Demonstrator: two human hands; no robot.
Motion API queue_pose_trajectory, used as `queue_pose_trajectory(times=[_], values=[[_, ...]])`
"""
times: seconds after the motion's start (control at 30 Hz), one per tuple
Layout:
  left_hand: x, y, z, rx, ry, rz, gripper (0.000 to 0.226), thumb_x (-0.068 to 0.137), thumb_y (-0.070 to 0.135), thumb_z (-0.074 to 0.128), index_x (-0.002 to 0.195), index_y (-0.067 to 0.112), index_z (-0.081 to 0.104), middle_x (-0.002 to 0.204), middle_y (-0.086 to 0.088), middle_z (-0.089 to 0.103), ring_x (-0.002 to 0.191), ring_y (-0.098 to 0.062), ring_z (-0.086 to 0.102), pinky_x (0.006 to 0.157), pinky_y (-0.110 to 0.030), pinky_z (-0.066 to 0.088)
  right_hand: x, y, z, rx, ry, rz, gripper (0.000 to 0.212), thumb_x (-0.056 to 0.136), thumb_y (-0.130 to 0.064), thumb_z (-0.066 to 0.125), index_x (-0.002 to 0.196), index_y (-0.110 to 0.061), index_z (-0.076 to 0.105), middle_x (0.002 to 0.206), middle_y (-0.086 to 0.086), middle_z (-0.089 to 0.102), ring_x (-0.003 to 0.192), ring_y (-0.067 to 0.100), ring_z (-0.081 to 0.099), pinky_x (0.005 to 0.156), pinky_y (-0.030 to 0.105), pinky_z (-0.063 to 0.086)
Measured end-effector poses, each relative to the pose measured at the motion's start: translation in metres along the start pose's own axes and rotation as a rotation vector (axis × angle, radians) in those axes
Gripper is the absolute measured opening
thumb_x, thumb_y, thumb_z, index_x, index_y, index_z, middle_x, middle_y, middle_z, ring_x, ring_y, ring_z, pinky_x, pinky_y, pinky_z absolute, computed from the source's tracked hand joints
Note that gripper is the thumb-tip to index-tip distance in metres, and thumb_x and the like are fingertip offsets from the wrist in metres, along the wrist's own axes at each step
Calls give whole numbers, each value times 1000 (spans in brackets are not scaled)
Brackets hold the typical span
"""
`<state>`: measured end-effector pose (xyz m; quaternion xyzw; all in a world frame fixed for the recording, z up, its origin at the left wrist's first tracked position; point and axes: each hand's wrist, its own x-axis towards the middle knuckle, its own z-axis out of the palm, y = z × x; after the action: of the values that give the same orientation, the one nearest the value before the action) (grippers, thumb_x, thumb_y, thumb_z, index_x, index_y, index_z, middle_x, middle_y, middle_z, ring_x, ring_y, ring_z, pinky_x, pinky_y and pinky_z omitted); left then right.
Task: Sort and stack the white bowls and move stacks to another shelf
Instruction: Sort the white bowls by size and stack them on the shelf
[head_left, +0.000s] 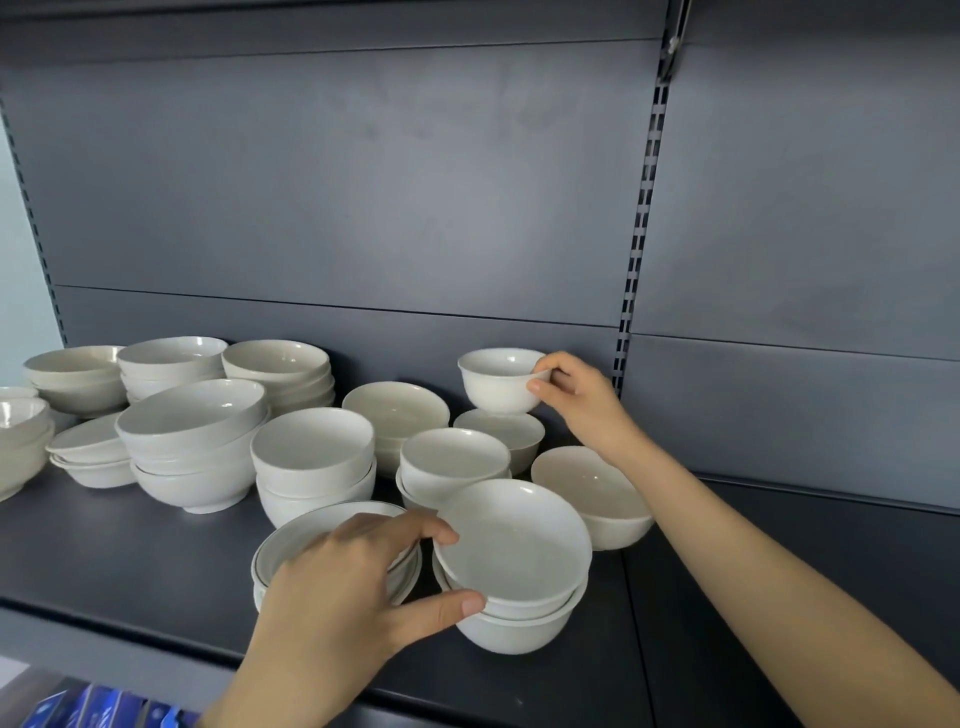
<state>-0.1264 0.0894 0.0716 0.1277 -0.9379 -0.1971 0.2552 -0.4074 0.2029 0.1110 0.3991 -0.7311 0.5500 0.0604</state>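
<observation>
Small bowl (500, 381) upright, in right hand (582, 400).

A dark grey shelf (130, 545) is carrying white bowls in stacks. Taking the tall tilted stack (192, 441) as landmark: three stacks (275, 371) are sitting behind it, shallow dishes (91, 452) left, more bowl stacks (314, 462) crowding right.

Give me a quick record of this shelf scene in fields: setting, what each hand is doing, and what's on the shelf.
setting: dark grey metal shelf with slotted back panel
right hand: pinching the rim of a small deep white ceramic bowl, held above another bowl
left hand: gripping the front stack of two white bowls, palm over green-rimmed plates
shelf contents: many white bowl stacks, mixed sizes
</observation>
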Motion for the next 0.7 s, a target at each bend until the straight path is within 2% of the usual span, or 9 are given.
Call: queue_pose_trajectory(times=[0.1, 0.2, 0.27, 0.33, 0.4, 0.47, 0.5, 0.63, 0.7], values=[[-1, 2, -1, 14, 11, 10, 98, 28, 106, 5, 104, 62, 49, 108, 33, 57, 102, 10, 51, 74, -3, 36, -12, -21, -7, 112, 6, -90, 21, 89, -4, 67, 85, -24, 65, 98, 6, 66, 97, 20, 61, 100, 49, 49], [-1, 4, -2, -5, 24, 24, 96, 32, 106, 8, 105, 61, 51, 105, 33, 58, 100, 12, 51, 74, -3, 37, -34, -46, -11, 222, -42, -128, 12, 90, 6, 63, 92, -5, 64, 101, 5, 63, 95, 15, 61, 92, 28, 53], [-2, 4, -2, -33, 33, 33, 97, 36, 105, 13, 111, 58, 51, 101, 37, 58, 102, 11, 54, 76, -5, 38, -53, -60, -14, 283, -74, -131, 13, 90, 8, 62, 92, -4, 63, 99, 8, 62, 94, 12, 60, 85, 18, 51], [-2, 5, -1, -53, 40, 39, 96, 39, 105, 16, 117, 57, 43, 96, 44, 54, 103, 10, 55, 78, -8, 40, -71, -74, -17, 337, -103, -120, 14, 89, 7, 62, 90, -6, 64, 102, 16, 64, 95, 12, 61, 85, 20, 50], [-3, 6, -1, -44, 39, 46, 95, 40, 105, 17, 120, 57, 39, 93, 47, 51, 105, 10, 56, 80, -12, 43, -91, -83, -23, 386, -128, -95, 15, 88, 8, 62, 88, -7, 64, 99, 5, 68, 94, 6, 63, 84, 18, 51], [-3, 6, -1, -39, 39, 53, 95, 43, 104, 18, 118, 53, 45, 91, 49, 50, 106, 8, 57, 82, -18, 47, -112, -91, -30, 425, -161, -71, 14, 86, 9, 62, 85, -5, 65, 98, -9, 71, 94, 2, 67, 81, 14, 52], [-3, 7, 0, -45, 43, 59, 93, 45, 104, 20, 117, 52, 47, 91, 48, 50, 106, 7, 58, 82, -21, 48, -122, -93, -32, 447, -175, -68, 12, 85, 7, 62, 82, -5, 65, 100, -11, 71, 96, 2, 68, 80, 13, 51], [-2, 12, -1, -105, 46, 72, 86, 47, 100, 35, 115, 49, 47, 98, 38, 60, 107, 3, 60, 82, -31, 53, -151, -89, -36, 453, -193, -56, 7, 77, -5, 65, 82, -9, 68, 112, -1, 69, 102, 8, 68, 81, 18, 53], [-3, 17, -2, -114, 50, 78, 82, 45, 93, 47, 115, 51, 38, 101, 29, 67, 105, -2, 62, 82, -32, 53, -158, -81, -35, 435, -182, -28, 8, 77, -9, 67, 84, -11, 69, 117, 3, 65, 107, 14, 67, 82, 22, 55]])
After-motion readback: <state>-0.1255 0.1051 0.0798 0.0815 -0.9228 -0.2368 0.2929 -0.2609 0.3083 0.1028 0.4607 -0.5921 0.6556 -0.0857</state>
